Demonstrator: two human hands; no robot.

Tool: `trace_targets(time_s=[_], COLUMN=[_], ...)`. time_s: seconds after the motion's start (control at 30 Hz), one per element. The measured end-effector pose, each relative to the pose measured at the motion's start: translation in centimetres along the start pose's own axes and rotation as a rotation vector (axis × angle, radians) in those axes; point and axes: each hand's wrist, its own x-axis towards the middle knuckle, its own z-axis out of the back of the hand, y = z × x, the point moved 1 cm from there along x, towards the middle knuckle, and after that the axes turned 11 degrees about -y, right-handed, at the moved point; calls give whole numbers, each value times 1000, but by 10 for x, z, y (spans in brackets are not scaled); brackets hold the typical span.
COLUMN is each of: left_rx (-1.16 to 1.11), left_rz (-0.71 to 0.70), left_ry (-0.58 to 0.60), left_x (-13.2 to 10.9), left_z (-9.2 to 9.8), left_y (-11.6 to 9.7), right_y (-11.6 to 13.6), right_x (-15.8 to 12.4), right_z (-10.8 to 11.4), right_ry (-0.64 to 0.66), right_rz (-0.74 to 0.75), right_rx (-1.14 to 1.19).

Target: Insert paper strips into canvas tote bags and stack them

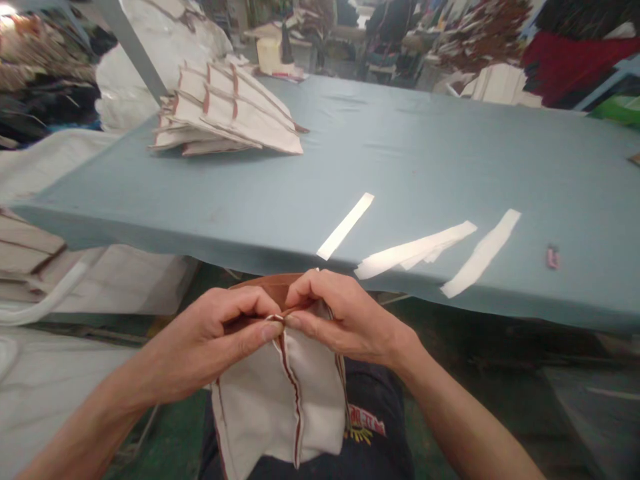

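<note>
Both of my hands pinch the top edge of a white cloth piece with brown trim (280, 393), which hangs down over my lap. My left hand (220, 333) is closed on the brown edge from the left. My right hand (335, 313) is closed on the same edge from the right, and the fingertips of both meet at a small metal ring on the trim. This all happens just below the near edge of a long table covered in grey-blue cloth (425, 153).
Three white fabric strips (346, 225) (415, 250) (481, 253) lie near the table's front edge. A stack of finished white and brown pieces (225, 110) sits at the far left of the table. White sacks and fabric piles crowd the left side and the background.
</note>
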Motion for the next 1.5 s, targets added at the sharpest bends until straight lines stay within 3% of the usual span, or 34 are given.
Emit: trace_targets(time_s=[0.27, 0.5, 0.63, 0.77, 1.0, 1.13, 1.27, 1.4, 1.5], left_rx=[19, 4, 21, 25, 153, 321, 384, 349, 357], left_rz=[-60, -32, -11, 27, 8, -121, -214, -249, -287], left_ry=[-57, -66, -71, -83, -155, -191, -135, -118, -162], left_x=[-7, -11, -16, -16, -13, -5, 4, 9, 9], left_z=[4, 2, 1, -3, -6, 0, 6, 5, 1], left_y=[-2, 3, 3, 5, 9, -7, -22, -20, -18], right_y=[14, 21, 18, 9, 8, 16, 16, 10, 10], right_x=[5, 7, 12, 20, 27, 30, 28, 21, 16], right_z=[-4, -16, -22, -22, -14, -8, -4, -1, 0], right_ry=[-69, -110, -134, -16, 219, 194, 165, 104, 95], right_rz=[390, 522, 540, 429, 14, -22, -35, -148, -210], right_rx=[-394, -643, -636, -495, -289, -276, -225, 11, -13])
